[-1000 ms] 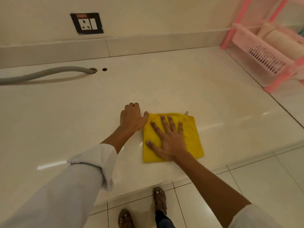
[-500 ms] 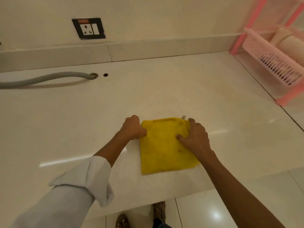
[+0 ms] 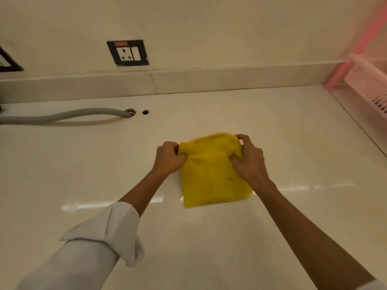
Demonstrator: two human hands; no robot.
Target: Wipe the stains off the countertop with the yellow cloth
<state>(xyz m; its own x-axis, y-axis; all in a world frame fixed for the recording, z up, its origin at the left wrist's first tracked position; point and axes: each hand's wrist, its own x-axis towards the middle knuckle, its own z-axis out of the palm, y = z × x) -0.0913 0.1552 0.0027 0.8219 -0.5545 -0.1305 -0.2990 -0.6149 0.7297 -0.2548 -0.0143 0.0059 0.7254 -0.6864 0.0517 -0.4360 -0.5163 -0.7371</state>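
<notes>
- At the left edge of the frame a grey hose (image 3: 62, 116) lies along the bench (image 3: 83, 164) and ends at a hole; a wall socket (image 3: 127, 52) sits above it.
- Left of centre, the left hand (image 3: 168, 159) is curled shut, its fingers (image 3: 180, 158) pinching the far-left corner of the yellow cloth (image 3: 211, 174).
- The cloth lies mid-frame on the bench, its far edge bunched and raised, its near part flat; a few dark specks mark it.
- Right of centre, the right hand (image 3: 248, 162) is likewise closed, gripping the far-right corner.
- At the upper right stands a pink rack (image 3: 368, 80), well apart from the cloth.
- The step in hand looks like refolding or turning the cloth between wipes; stains on the pale bench are hard to make out in this blurred view.
- Next, the cloth wants laying flat with a clean face down, then a pressing palm to sweep it.
</notes>
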